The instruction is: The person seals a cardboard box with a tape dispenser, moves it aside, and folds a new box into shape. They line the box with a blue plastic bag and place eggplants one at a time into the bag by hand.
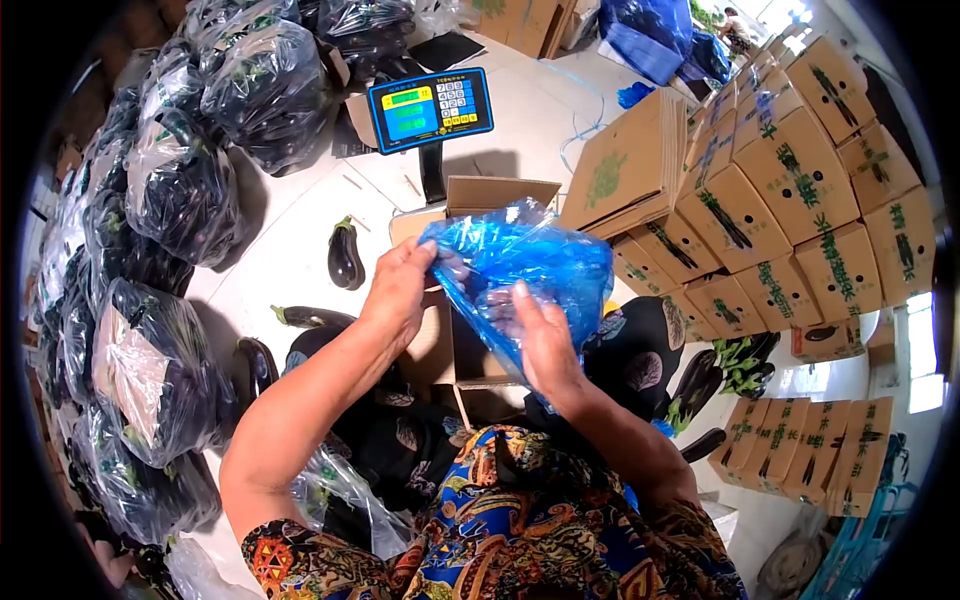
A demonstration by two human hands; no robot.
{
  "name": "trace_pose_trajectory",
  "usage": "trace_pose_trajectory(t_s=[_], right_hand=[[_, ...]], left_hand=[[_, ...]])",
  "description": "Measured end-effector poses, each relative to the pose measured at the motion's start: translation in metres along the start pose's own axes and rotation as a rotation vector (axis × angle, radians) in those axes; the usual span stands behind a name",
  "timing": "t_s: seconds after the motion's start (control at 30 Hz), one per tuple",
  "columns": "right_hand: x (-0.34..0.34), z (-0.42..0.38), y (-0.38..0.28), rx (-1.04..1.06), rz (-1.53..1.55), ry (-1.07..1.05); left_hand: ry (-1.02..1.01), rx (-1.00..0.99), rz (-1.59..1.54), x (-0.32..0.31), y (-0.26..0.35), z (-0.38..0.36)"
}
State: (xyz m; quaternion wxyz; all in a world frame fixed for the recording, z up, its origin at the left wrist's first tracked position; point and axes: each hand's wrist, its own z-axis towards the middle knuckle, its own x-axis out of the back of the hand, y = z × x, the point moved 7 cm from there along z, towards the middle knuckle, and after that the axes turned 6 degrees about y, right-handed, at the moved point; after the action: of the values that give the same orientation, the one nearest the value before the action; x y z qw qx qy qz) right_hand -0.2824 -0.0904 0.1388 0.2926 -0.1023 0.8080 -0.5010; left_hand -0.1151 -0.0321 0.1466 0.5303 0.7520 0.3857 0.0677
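Observation:
A thin blue plastic bag (570,265) is spread over an open cardboard box (500,192) between my knees. My left hand (400,280) pinches the bag's edge at its upper left corner, fingers closed on the film. My right hand (548,345) is at the bag's near side, thumb raised and apart from the fingers, which show partly through the blue film. Much of the box's inside is hidden by the bag and my hands. Left of the box, a dark eggplant (345,255) lies on the floor, with another eggplant (310,317) nearer my knee.
A scale display (432,108) stands behind the box. Clear bags of eggplants (185,190) crowd the left. Flattened cartons (625,165) and stacked printed boxes (780,190) stand at right, with more boxes (800,450) lower right. Loose eggplants (697,385) lie beside my right leg.

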Motion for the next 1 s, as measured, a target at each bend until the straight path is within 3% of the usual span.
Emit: trace_pose_trajectory(t_s=[0.17, 0.2, 0.23, 0.33, 0.37, 0.43, 0.47, 0.5, 0.53, 0.63, 0.7, 0.77, 0.8, 0.87, 1.0], right_hand=[[0.024, -0.003, -0.003, 0.057, 0.146, 0.206], [0.028, 0.002, 0.003, 0.024, 0.14, 0.18], [0.04, 0.01, 0.015, -0.011, 0.138, 0.159], [0.051, 0.036, 0.061, -0.279, -0.015, 0.091], [0.042, 0.038, 0.07, -0.357, -0.18, -0.023], [0.023, 0.042, 0.099, -0.433, -0.675, -0.171], [0.005, 0.047, 0.101, -0.234, -1.033, -0.386], [-0.011, 0.051, 0.103, -0.011, -1.378, -0.601], [-0.028, 0.045, 0.101, -0.122, -1.569, -0.906], [-0.04, 0.054, 0.071, 0.045, -1.279, -1.011], [-0.016, 0.07, 0.023, -0.069, -0.987, -0.761], [0.035, 0.082, -0.025, 0.084, -0.15, -0.418], [0.061, 0.083, -0.051, 0.085, -0.418, -0.056], [0.102, 0.081, -0.075, 0.076, -0.365, 0.17], [0.109, 0.083, -0.092, 0.064, -0.209, 0.086]], left_hand=[[0.127, -0.038, -0.262, 0.02, 0.017, -0.012], [0.06, 0.034, -0.215, 0.02, 0.019, -0.013], [-0.014, 0.083, 0.043, 0.028, 0.015, -0.011], [-0.25, -0.328, 0.993, 0.042, 0.038, -0.003], [-0.288, -0.445, 1.177, 0.05, 0.045, -0.001], [-0.118, -0.601, 1.363, 0.084, 0.054, 0.017], [-0.055, -0.6, 1.391, 0.091, 0.064, 0.02], [0.024, -0.432, 1.395, 0.103, 0.068, 0.027], [0.062, -0.392, 1.42, 0.114, 0.067, 0.035], [0.113, -0.261, 1.371, 0.133, 0.055, 0.053], [0.097, -0.184, 1.285, 0.135, 0.042, 0.059], [0.037, -0.146, 1.139, 0.133, 0.029, 0.072], [-0.004, -0.133, 1.09, 0.132, 0.022, 0.082], [-0.003, -0.081, 0.853, 0.121, 0.014, 0.095], [-0.016, -0.209, 0.633, 0.098, 0.022, 0.118]])
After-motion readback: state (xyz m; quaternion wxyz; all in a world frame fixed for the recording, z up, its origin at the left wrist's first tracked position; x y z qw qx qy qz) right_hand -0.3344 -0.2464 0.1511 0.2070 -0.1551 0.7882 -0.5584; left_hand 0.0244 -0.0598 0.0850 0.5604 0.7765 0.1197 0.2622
